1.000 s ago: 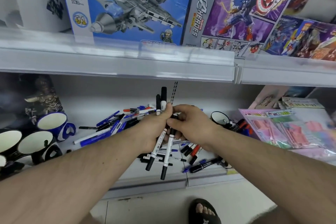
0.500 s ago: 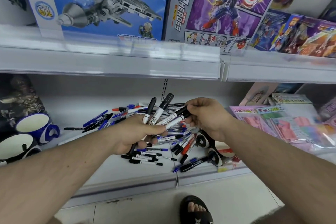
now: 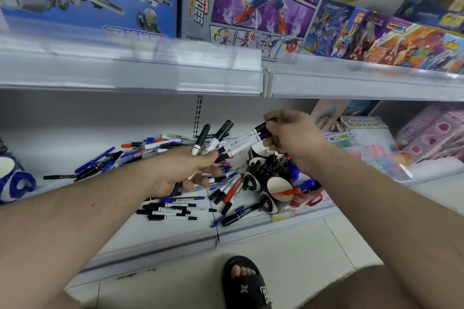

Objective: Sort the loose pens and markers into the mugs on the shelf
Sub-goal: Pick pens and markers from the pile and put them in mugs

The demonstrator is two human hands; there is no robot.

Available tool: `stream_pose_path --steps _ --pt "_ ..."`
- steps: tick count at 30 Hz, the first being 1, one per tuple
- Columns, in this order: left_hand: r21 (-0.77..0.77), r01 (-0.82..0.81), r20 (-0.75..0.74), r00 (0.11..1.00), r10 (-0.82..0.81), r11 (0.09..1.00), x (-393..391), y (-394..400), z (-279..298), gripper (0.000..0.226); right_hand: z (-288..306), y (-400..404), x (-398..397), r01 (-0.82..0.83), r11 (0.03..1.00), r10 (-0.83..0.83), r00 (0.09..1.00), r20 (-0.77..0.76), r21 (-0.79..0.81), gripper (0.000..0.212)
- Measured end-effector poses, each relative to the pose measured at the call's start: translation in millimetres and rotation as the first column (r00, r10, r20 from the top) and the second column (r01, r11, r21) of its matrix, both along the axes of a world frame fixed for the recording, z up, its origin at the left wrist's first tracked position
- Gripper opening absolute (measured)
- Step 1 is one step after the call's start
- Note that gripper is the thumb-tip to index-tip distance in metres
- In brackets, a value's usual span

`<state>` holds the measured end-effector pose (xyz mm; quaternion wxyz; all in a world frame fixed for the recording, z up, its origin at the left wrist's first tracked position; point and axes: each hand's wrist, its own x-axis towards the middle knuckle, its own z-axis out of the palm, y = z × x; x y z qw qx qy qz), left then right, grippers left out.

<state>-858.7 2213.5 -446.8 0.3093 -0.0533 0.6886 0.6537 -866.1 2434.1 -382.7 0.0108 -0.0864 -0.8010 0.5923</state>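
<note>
R hand [image 3: 292,137] pinches the black caps of a few white markers [image 3: 241,144], L hand [image 3: 185,170] grips their other ends w/ two more. Long axis runs lower-left to upper-right. Black mug [image 3: 270,164], already full of pens, sits right below R hand, so R's nearer, I reckon. Box above reads "SUPER HEROES".

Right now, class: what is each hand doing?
Left hand: grips a bundle of markers.
Right hand: pinches two markers' black caps.
</note>
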Motion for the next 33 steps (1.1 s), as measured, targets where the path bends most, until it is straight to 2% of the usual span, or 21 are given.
stream_pose_path --steps 4,7,10,12,14,16,18,24,27,29,33 --pt "-0.083 -0.098 -0.063 0.994 0.093 0.992 -5.5 -3.9 -4.2 0.035 5.8 42.1 -4.4 0.213 0.976 -0.215 0.975 -0.058 -0.040 0.021" --pt "-0.037 -0.104 -0.067 0.993 0.102 0.994 -4.2 1.8 -3.8 0.033 -5.9 62.2 -5.5 0.280 0.955 -0.278 0.960 -0.034 0.097 0.016" --pt "-0.030 -0.102 -0.091 0.991 0.099 0.994 -5.1 10.9 -7.0 0.032 -18.4 73.8 -16.1 0.258 0.922 -0.267 0.964 -0.010 0.287 0.018" --pt "-0.044 -0.097 -0.101 0.991 0.092 0.994 -8.4 15.6 -10.0 0.031 -23.6 76.9 -26.7 0.151 0.836 -0.165 0.986 -0.022 0.527 0.021" --pt "-0.056 -0.076 -0.103 0.992 0.070 0.996 -14.2 18.4 -14.2 0.031 -25.4 77.0 -37.6 0.035 0.670 -0.051 0.999 -0.001 0.742 0.027" --pt "-0.062 -0.061 -0.082 0.995 0.056 0.996 -21.2 20.3 -20.2 0.032 -25.6 77.1 -46.1 -0.021 0.530 0.012 1.000 0.017 0.848 0.032" --pt "-0.077 -0.052 -0.066 0.997 0.047 0.996 -28.3 24.3 -25.6 0.035 -26.9 80.4 -54.2 -0.027 0.467 0.036 0.999 0.012 0.884 0.032" --pt "-0.015 -0.043 -0.053 0.998 0.042 0.999 -48.7 59.9 -33.9 0.030 -38.5 108.8 -67.9 0.018 0.473 -0.014 1.000 -0.014 0.881 0.033" --pt "0.015 -0.041 -0.044 0.998 0.042 0.999 -55.5 73.2 -37.8 0.029 -50.6 120.4 -70.3 0.016 0.531 -0.035 0.999 0.003 0.847 0.031" --pt "0.006 -0.028 -0.056 0.998 0.029 1.000 -57.9 76.7 -41.9 0.029 -59.2 125.8 -73.4 0.028 0.565 -0.050 0.999 0.001 0.824 0.029" --pt "-0.029 -0.032 -0.042 0.999 0.031 0.999 -58.9 78.1 -47.5 0.025 -74.6 129.7 -80.6 0.041 0.568 -0.073 0.997 0.001 0.822 0.029"
